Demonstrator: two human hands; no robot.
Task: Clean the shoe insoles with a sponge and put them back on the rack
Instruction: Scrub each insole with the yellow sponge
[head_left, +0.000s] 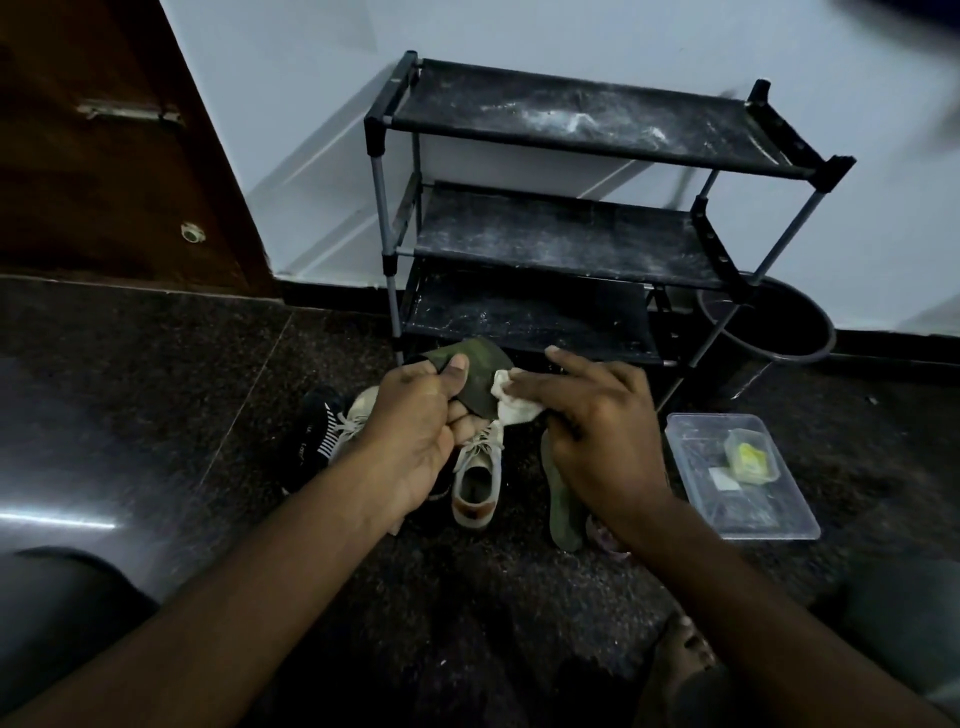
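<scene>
Our left hand (415, 436) grips a green insole (480, 371), thumb pinned on top. Our right hand (597, 431) holds a pale sponge (511, 397) against it. Just below the grip, a beige sneaker (478, 483) and a second insole (563, 514) lie on the floor. To the right sits a clear tub (800, 527). Beyond the grip stands the black rack (561, 239), its shelves dusty.

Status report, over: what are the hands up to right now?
Left hand gripping green insole. Right hand holding white sponge against it. Second insole on floor by white shoe. Rack just behind, nothing in the way.
</scene>
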